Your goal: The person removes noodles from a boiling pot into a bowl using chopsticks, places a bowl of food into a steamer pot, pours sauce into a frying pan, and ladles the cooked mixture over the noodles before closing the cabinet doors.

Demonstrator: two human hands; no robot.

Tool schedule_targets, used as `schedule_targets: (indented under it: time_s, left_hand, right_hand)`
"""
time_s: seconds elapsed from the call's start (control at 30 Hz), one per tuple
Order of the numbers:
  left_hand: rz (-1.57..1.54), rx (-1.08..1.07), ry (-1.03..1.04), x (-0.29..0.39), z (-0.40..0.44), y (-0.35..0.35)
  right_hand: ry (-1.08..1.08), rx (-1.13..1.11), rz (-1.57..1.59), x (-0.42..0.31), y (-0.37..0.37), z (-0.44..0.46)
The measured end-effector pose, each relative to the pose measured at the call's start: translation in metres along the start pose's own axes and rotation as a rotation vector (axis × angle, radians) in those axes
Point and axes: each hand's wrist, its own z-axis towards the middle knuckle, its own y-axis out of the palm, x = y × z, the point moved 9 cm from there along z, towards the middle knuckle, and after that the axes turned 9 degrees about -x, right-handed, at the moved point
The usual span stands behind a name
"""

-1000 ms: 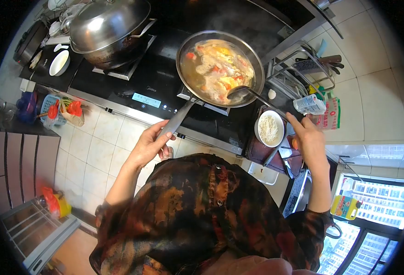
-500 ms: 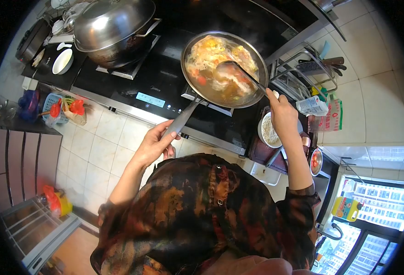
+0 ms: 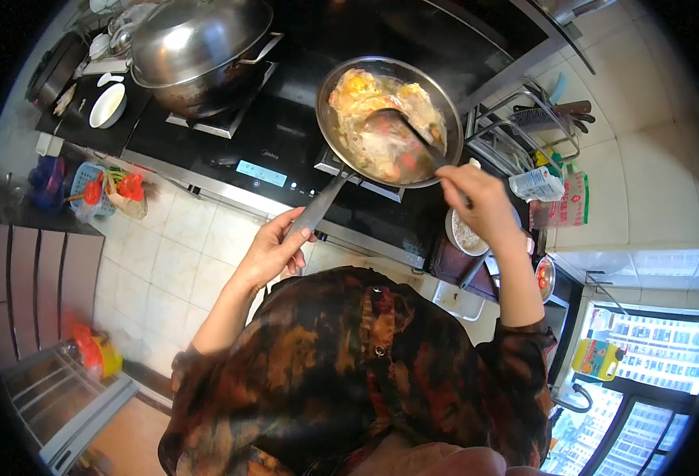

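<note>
My left hand is wrapped round the grey handle of a frying pan on the stove's right burner. Egg and tomato pieces in broth fill the pan. My right hand grips the handle of a dark spatula or ladle; its head lies in the broth near the pan's middle, and its exact shape is partly hidden. Just below my right wrist stands a white bowl with pale, shredded-looking food, partly covered by the hand and forearm.
A large lidded wok sits on the left burner. Left of it is a white bowl. A knife rack and a white packet stand at the right. A blue basket is at the far left.
My right hand has shifted slightly left and down, tilting the utensil and moving its head through the broth. The egg and tomato have swirled. My left hand stays on the handle.
</note>
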Motion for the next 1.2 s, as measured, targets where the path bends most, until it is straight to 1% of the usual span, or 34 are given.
schedule_targets:
  time_s: [0.03,0.07,0.13,0.23,0.33,0.37,0.53,0.63,0.7,0.73,0.8,0.87,0.93,0.97,1.0,1.07,1.13,1.2]
  left_hand:
    - [-0.008,0.003,-0.001,-0.002,0.000,-0.001]
    - [-0.016,-0.003,0.013,-0.002,0.001,-0.001]
    - [-0.023,-0.014,0.027,-0.002,0.002,-0.002]
    - [-0.040,-0.019,0.025,-0.002,0.002,-0.001]
    - [-0.055,-0.015,0.019,0.000,0.001,-0.001]
    - [-0.043,-0.024,0.015,0.001,0.001,-0.001]
    - [-0.019,-0.038,0.027,0.002,0.001,0.000]
    - [-0.024,-0.033,0.020,0.000,0.002,0.000]
    - [-0.025,-0.027,0.025,-0.001,0.002,-0.001]
    - [-0.023,-0.028,0.024,-0.001,0.003,-0.001]
    - [-0.031,-0.035,0.032,0.000,0.003,0.000]
    - [-0.017,-0.027,0.026,-0.001,0.003,0.001]
    - [-0.002,-0.017,0.021,-0.001,0.003,0.000]
    - [-0.004,-0.011,0.022,-0.001,0.003,-0.001]
    - [-0.004,-0.006,0.023,-0.001,0.003,-0.001]
    - [-0.002,-0.002,0.022,-0.001,0.003,-0.001]
    - [0.000,0.004,0.020,-0.001,0.003,-0.001]
    - [-0.018,0.003,0.036,-0.002,0.003,-0.001]
  right_hand:
    - [0.093,0.011,0.030,0.003,-0.014,0.001]
    - [0.127,0.024,-0.024,0.005,-0.025,0.002]
    - [0.110,0.132,-0.095,0.012,-0.037,0.004]
    - [0.136,0.185,-0.176,0.047,-0.024,0.012]
    - [0.116,0.205,-0.205,0.082,0.000,0.016]
    - [0.164,0.196,-0.196,0.093,0.008,0.015]
    - [0.169,0.239,-0.140,0.093,0.026,0.010]
    - [0.219,0.235,-0.064,0.081,0.022,0.003]
    - [0.525,0.194,0.223,0.100,0.026,-0.012]
    - [0.528,0.196,0.224,0.099,0.025,-0.014]
    - [0.679,0.352,0.623,0.118,0.028,-0.036]
    - [0.695,0.389,0.667,0.116,0.017,-0.042]
    - [0.796,0.445,0.888,0.123,0.019,-0.052]
    - [0.739,0.476,0.918,0.125,0.016,-0.052]
    - [0.742,0.485,0.918,0.130,0.018,-0.055]
    - [0.667,0.482,0.861,0.137,0.017,-0.055]
    - [0.693,0.471,0.857,0.140,0.021,-0.051]
    - [0.754,0.318,0.906,0.140,0.037,-0.043]
